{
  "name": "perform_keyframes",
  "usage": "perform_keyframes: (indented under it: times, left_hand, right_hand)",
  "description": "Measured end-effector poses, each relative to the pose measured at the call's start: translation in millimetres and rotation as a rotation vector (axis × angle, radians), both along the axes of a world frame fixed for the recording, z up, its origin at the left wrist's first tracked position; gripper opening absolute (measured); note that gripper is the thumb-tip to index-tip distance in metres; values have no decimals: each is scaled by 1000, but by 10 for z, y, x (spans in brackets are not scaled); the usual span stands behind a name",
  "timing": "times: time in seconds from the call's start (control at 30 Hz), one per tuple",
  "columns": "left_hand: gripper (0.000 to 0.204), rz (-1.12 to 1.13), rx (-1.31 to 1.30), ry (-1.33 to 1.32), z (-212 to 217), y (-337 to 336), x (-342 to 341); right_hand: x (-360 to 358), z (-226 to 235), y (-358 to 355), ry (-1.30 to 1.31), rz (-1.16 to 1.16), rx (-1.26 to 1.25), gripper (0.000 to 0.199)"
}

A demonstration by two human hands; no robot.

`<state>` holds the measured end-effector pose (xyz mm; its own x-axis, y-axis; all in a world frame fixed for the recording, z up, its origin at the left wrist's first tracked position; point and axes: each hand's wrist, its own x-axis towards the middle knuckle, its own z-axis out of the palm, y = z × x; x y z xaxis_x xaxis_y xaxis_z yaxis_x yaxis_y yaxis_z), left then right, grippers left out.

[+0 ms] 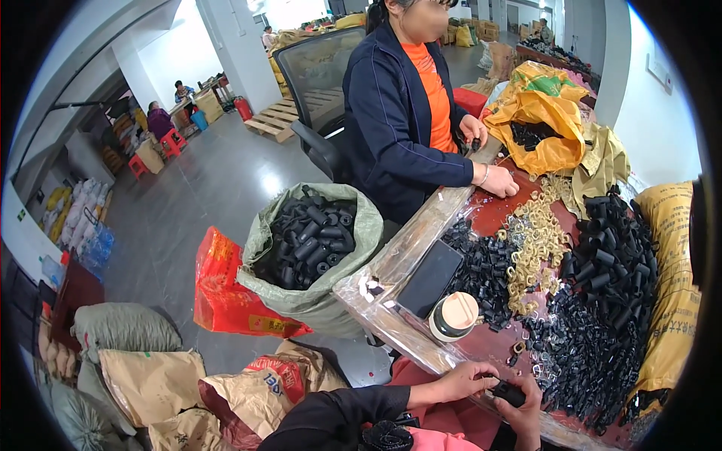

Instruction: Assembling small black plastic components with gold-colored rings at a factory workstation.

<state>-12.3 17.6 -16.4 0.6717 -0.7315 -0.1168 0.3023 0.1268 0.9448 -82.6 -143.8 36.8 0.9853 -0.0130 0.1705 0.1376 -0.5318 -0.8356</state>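
Observation:
Over the near table edge, my right hand point(526, 410) is wrapped round a short black plastic cylinder point(508, 393). My left hand point(465, 380) meets its upper end, thumb and fingers pinched together; whatever small part they grip is too small to name. Just beyond lies a heap of small black plastic clips point(579, 368). Brass-coloured metal rings point(530, 248) form a band farther up the table, beside more small black parts point(481, 267). A pile of black cylinders point(613, 259) like the held one lies at the right.
A lidded jar point(453, 316) and a dark phone point(430, 278) sit near the wrapped table edge point(383, 289). Left of it stands a woven sack point(316, 301) of black cylinders. Across the table a co-worker point(406, 113) handles small parts beside a yellow bag point(541, 128). Filled sacks point(150, 376) lie at lower left.

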Motion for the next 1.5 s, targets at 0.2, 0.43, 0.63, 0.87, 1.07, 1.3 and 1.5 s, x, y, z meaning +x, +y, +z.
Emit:
perform_keyframes:
  times: [0.2, 0.43, 0.63, 0.87, 1.07, 1.3, 1.5]
  left_hand:
    - [21, 6, 1, 161, 89, -5, -35]
    - [20, 31, 11, 200, 126, -10, -13]
    - [26, 45, -5, 175, 67, -57, 34]
    - [41, 57, -98, 187, 149, -91, 83]
    - [51, 34, -167, 139, 177, -106, -19]
    - [66, 222, -268, -53, 18, -100, 175]
    - [69, 78, -301, 183, 205, -34, 378]
  right_hand:
    - [-38, -64, 85, 3, -49, 106, 35]
    - [-35, -208, 65, -86, -40, 9, 33]
    - [-2, -218, 135, -143, -109, 26, 32]
    - [76, -142, 120, -109, -154, 109, 31]
    - [22, -96, 106, -60, -169, 95, 31]
    - [207, -90, 4, -101, 91, 68, 59]
    - [455, -4, 4, 35, 209, 396, 85]
